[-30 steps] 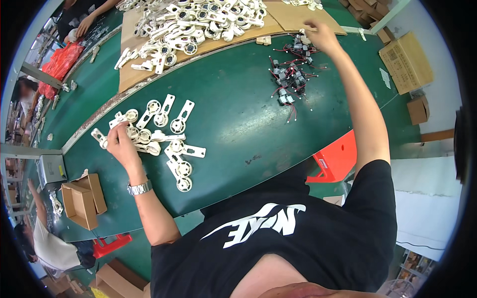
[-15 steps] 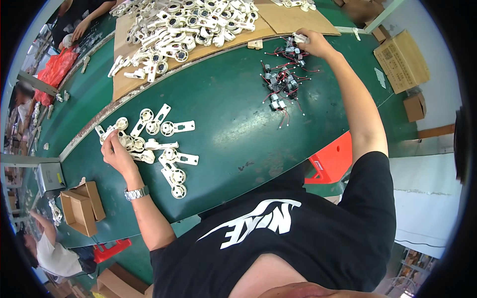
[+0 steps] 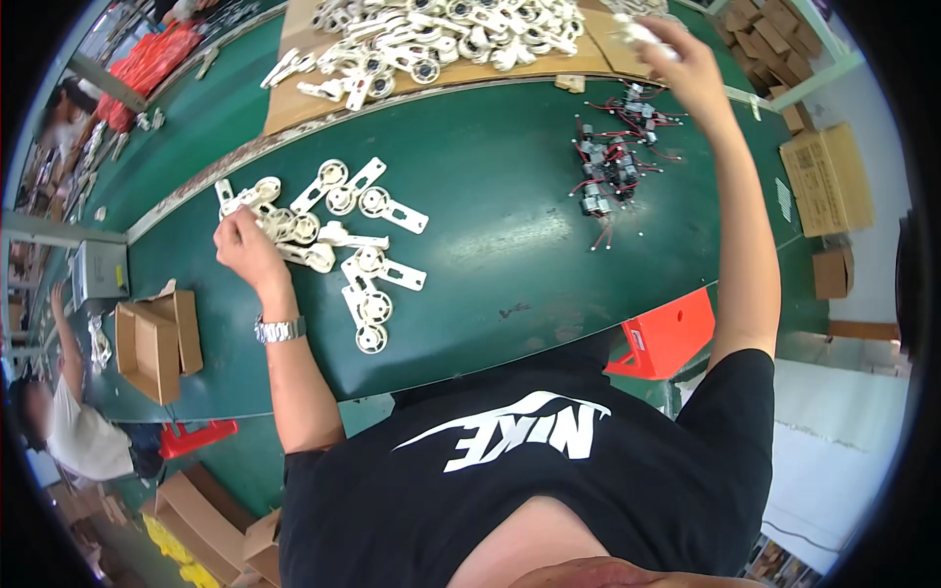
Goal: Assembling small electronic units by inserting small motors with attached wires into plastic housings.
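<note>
The right hand (image 3: pixel 692 74) is closed on a small white piece (image 3: pixel 642 35), pinched at its fingertips — held out at arm's length, over the far side of the tabletop (image 3: pixel 470 260). Just nearer the body than this hand, and a little to its left, lies a cluster of small grey motors (image 3: pixel 610 162) with red and black wires; a pale block (image 3: pixel 569 83) sits beyond them, left of the hand. Farther left spreads a heap of white parts (image 3: pixel 461 31) on a cardboard sheet (image 3: pixel 286 116). The left hand (image 3: pixel 247 245) has its fingers curled beside a loose group of white wheel-ended arms (image 3: pixel 374 306), most of them to its right — whether it grips one, I cannot tell. Nearer the body than that hand, to its left, stands an open carton (image 3: pixel 167 365).
</note>
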The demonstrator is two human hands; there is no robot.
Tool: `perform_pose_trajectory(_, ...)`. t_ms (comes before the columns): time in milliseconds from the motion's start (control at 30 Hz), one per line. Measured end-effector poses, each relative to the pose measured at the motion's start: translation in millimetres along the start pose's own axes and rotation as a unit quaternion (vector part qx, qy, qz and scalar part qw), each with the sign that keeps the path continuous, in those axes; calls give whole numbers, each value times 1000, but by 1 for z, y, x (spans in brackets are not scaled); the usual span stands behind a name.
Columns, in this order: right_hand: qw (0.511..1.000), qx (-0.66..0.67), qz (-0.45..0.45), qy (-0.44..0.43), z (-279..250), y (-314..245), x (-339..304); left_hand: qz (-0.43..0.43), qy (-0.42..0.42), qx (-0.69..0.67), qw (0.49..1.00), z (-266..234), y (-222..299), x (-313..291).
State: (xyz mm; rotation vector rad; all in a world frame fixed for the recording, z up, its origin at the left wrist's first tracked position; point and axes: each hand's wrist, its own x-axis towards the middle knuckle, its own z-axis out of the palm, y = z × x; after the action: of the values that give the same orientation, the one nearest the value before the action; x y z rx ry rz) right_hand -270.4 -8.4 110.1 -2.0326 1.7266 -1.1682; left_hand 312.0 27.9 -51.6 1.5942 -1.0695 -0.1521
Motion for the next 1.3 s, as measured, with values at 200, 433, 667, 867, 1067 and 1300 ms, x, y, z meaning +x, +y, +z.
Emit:
perform_pose_trajectory(200, 966, 96, -166, -173, 163, -107, -62, -42, 1, 91, 995, -5, 10, -9)
perform_pose_trajectory(433, 938, 160, -277, -135, 173, -120, -76, 42, 72, 214, 973, -41, 9, -16)
perform_pose_trajectory(667, 966, 51, 61, 244, -16, 73, -46, 394, -196, 163, 883, -75, 104, -120)
perform_pose_trajectory(867, 855, -325, 288, 285, -139, 342, -92, 487, -397, 173, 759, -63, 117, -187)
perform_pose_trajectory(1067, 812, -370, 353, 281, -161, 389, -65, 475, -393, 233, 752, -58, 119, -188)
perform_pose_trajectory(1300, 729, -412, 499, 225, -205, 450, -36, 463, -409, 270, 738, -48, 120, -188)
